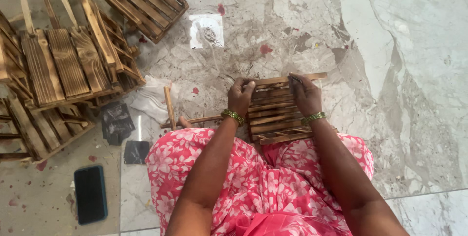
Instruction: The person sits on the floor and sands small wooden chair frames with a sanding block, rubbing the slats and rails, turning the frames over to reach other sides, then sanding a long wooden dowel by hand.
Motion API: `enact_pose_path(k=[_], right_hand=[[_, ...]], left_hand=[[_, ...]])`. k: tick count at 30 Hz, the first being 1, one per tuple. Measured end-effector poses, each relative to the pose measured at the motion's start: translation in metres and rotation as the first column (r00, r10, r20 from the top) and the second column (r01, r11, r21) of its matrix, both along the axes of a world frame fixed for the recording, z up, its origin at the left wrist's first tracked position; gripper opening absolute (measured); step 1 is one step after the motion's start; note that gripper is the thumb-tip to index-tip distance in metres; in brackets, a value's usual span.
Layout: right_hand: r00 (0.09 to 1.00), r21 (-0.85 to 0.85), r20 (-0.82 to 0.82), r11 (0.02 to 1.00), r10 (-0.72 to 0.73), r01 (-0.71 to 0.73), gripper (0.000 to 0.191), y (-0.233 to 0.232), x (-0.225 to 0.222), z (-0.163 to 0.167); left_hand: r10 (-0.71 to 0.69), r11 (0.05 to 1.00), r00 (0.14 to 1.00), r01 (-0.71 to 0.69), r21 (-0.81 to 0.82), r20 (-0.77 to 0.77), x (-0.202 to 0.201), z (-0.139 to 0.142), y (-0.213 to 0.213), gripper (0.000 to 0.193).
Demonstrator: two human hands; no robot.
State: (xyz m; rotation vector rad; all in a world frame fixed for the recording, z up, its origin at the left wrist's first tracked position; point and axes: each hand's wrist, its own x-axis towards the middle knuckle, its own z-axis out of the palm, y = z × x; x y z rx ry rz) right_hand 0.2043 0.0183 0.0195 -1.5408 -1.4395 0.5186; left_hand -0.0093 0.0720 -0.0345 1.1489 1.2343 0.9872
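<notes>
Left hand [240,97] grips the left edge of the slatted wooden crate [278,111], fingers curled over the top slat, thumb side on the frame. It's clamping, not working.

Right hand [304,94] sits on the crate's upper right, fingers pressed together around a small dark piece, probably a sanding scrap [294,79]; too small to say for sure. It bears on the top rail near the right corner.

The crate rests on the marble floor [390,70] just in front of the knees, near edge touching the pink floral cloth [253,182], slats running left-right.

To do this step well, my read:
- keep the left hand as the fixed clamp so the crate doesn't skate on smooth tile
- stroke along the slat grain, not across
- keep pressure light near the rail end, which overhangs the frame and could flex
- keep fingertips off slat gaps

Around it: loose wooden sticks [169,107] lie left of the crate by a white cloth [151,100]. Dark abrasive squares [117,121] sit further left. A phone [90,194] lies face up near the left knee. Finished crates [63,65] are stacked at upper left, well apart.
</notes>
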Motion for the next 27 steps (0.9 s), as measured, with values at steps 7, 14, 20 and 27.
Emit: enact_pose_path(k=[7, 14, 20, 27], right_hand=[[0.844, -0.201, -0.328, 0.904, -0.424, 0.376, 0.023, 0.004, 0.029, 0.017], [0.977, -0.262, 0.006, 0.942, -0.215, 0.209, 0.016, 0.027, -0.076, 0.002], [0.988, -0.227, 0.137, 0.969, -0.066, 0.096, 0.027, 0.024, -0.058, 0.007], [0.691, -0.312, -0.359, 0.779, -0.627, 0.544, 0.019, 0.004, 0.038, 0.017]], left_hand=[[-0.008, 0.992, 0.999, 0.013, 0.124, -0.040, 0.002, -0.002, -0.002, 0.024], [-0.038, 0.999, 0.999, 0.038, -0.029, -0.009, -0.001, -0.003, -0.001, 0.024], [-0.044, 0.995, 0.984, 0.028, 0.091, 0.174, -0.005, -0.007, -0.002, 0.029], [-0.025, 0.997, 0.992, 0.015, 0.077, 0.125, -0.002, 0.002, -0.003, 0.031]])
